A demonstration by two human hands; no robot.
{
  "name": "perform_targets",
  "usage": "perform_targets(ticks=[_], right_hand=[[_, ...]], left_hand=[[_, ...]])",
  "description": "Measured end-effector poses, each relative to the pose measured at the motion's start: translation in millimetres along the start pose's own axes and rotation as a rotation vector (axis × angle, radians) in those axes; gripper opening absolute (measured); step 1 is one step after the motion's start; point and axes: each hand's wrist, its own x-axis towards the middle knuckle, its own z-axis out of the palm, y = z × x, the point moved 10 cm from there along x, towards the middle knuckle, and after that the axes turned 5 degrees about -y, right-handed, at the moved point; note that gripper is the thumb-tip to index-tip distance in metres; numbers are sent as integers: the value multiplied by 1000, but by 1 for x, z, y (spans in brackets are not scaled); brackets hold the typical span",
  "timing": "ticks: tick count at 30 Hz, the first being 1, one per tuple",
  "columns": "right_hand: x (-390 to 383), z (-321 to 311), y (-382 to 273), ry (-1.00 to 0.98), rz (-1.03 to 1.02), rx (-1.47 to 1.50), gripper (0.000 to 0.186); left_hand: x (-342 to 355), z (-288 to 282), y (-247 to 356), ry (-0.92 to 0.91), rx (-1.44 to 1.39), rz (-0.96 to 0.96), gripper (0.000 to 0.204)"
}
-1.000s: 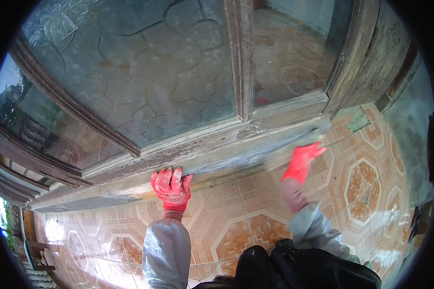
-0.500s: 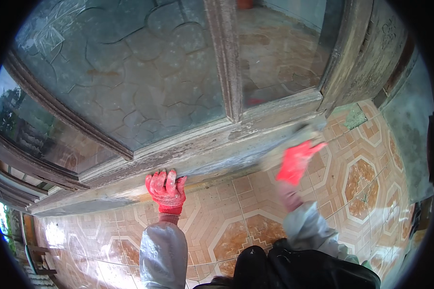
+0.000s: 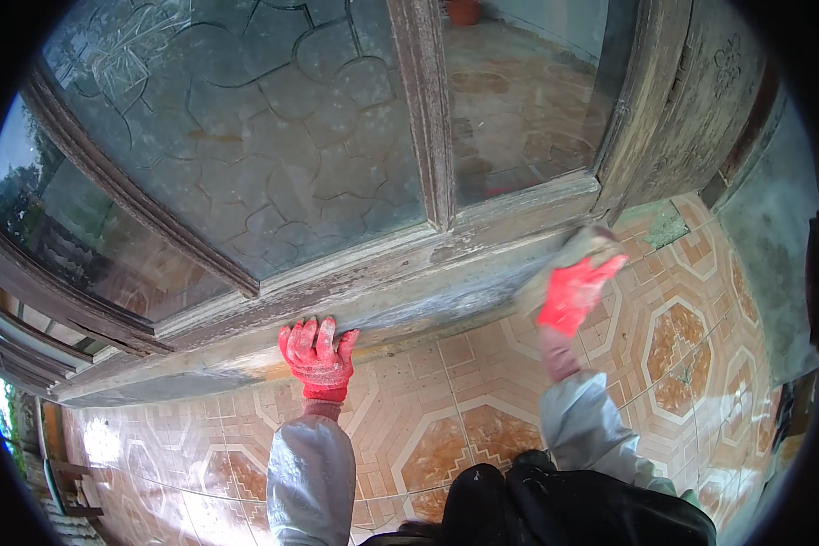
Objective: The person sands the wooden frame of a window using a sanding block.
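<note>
1. Bracing at seven o'clock, the red-gloved left hand (image 3: 318, 358) rests spread fingers on the weathered grey wooden door's bottom rail (image 3: 400, 296).
2. At three o'clock, the red-gloved right hand (image 3: 573, 293) clamps a worn tan sanding pad (image 3: 581, 244) against that rail.
3. The pad looks light and flexible, best gripped flat across its back.
4. No containers show.

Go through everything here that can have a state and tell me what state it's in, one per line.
Left hand: red-gloved, fingers spread, resting on the frame's lower edge.
Right hand: red-gloved, blurred, pressing a pale pad against the rail.
Wooden door frame: weathered, paint worn off, dusty.
Patterned glass pane: intact, in its frame.
Tiled floor: dirty, patterned in orange and white.
</note>
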Motion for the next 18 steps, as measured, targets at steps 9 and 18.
perform_targets(ticks=[9, 18], right_hand=[[-15, -11, -56, -331, -294, 413, 55], [-42, -7, -54, -223, -86, 260, 55]], left_hand=[[2, 1, -1, -24, -18, 51, 47], [-1, -2, -2, 11, 23, 21, 53]])
